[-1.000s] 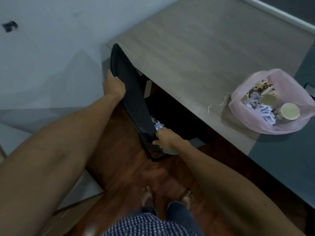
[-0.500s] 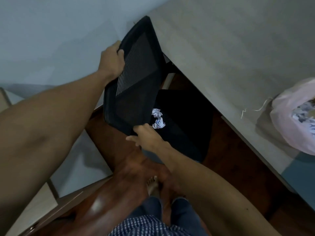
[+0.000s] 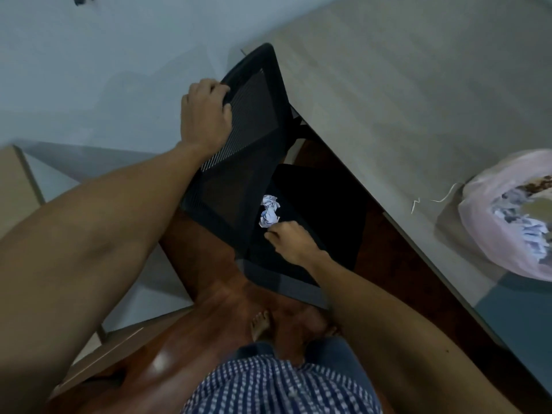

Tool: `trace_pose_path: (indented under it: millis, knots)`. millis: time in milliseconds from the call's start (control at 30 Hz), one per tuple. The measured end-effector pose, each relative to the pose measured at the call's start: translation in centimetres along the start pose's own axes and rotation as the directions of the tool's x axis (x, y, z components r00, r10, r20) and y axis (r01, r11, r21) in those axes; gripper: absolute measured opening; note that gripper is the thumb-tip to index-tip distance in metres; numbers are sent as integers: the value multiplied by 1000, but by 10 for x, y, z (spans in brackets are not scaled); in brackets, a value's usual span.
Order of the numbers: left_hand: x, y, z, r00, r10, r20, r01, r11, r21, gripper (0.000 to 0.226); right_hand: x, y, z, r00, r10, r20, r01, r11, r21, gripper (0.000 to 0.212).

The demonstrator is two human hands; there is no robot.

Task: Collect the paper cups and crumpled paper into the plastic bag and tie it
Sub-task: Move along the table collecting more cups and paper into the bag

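A white crumpled paper [image 3: 269,211] lies on the black seat of a mesh office chair [image 3: 251,138]. My left hand [image 3: 206,115] grips the top edge of the chair's backrest. Just below the paper, my right hand [image 3: 291,242] hovers over the seat with its fingers loosely curled; its fingertips are next to the paper, and I cannot tell whether they touch it. The pink plastic bag [image 3: 490,234] sits open on the grey table [image 3: 418,85] at the right edge of the head view, with crumpled paper and paper cups partly visible inside.
The chair stands partly under the table's front edge. A thin white string [image 3: 442,198] lies on the table beside the bag. The floor is reddish wood, with my bare feet [image 3: 260,324] below the chair. A pale wall is at the left.
The chair has swung out from under the table and its backrest now faces me. My left hand shifted to the backrest's top edge; my right hand left the chair frame and came near the paper.
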State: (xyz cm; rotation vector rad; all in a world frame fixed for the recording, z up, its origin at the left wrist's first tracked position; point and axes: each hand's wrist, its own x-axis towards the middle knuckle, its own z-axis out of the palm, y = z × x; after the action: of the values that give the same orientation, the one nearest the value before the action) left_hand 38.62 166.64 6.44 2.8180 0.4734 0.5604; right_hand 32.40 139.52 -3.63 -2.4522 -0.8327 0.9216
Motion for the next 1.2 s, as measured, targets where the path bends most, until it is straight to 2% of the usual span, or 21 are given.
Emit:
trace_pose_path:
  millis: [67, 167, 300, 533, 733, 867, 967, 1100, 1200]
  knots:
    - [-16, 16, 1, 999, 51, 8, -51, 999, 1, 37, -10, 25, -12, 998, 64, -18, -64, 998, -7, 25]
    - [-49, 41, 13, 993, 71, 98, -64, 995, -78, 37, -18, 63, -31, 990, 130, -47, -130, 992, 3, 24]
    - [-94, 63, 46, 972, -52, 229, 87, 986, -144, 38, -14, 104, -51, 986, 154, -64, -152, 988, 22, 24]
    - [-152, 78, 123, 849, -373, 373, 443, 888, -120, 43, 34, 146, -59, 998, 34, 58, -32, 999, -37, 38]
    - [-184, 83, 201, 721, -549, 422, 652, 745, -144, 47, 107, 177, -37, 987, -39, 156, 49, 997, -59, 40]
    - [-203, 79, 261, 646, -625, 438, 748, 632, -202, 49, 163, 194, -5, 980, -104, 169, 117, 991, -69, 47]
    - [-215, 73, 307, 639, -647, 416, 765, 589, -261, 53, 203, 202, 19, 975, -147, 168, 166, 980, -105, 58]
    - [-230, 57, 366, 582, -698, 418, 813, 521, -261, 84, 255, 210, 55, 939, -301, 167, 329, 928, -177, 75]
    - [-224, 48, 393, 555, -753, 353, 830, 471, -299, 90, 288, 207, 74, 924, -342, 174, 366, 921, -135, 80]
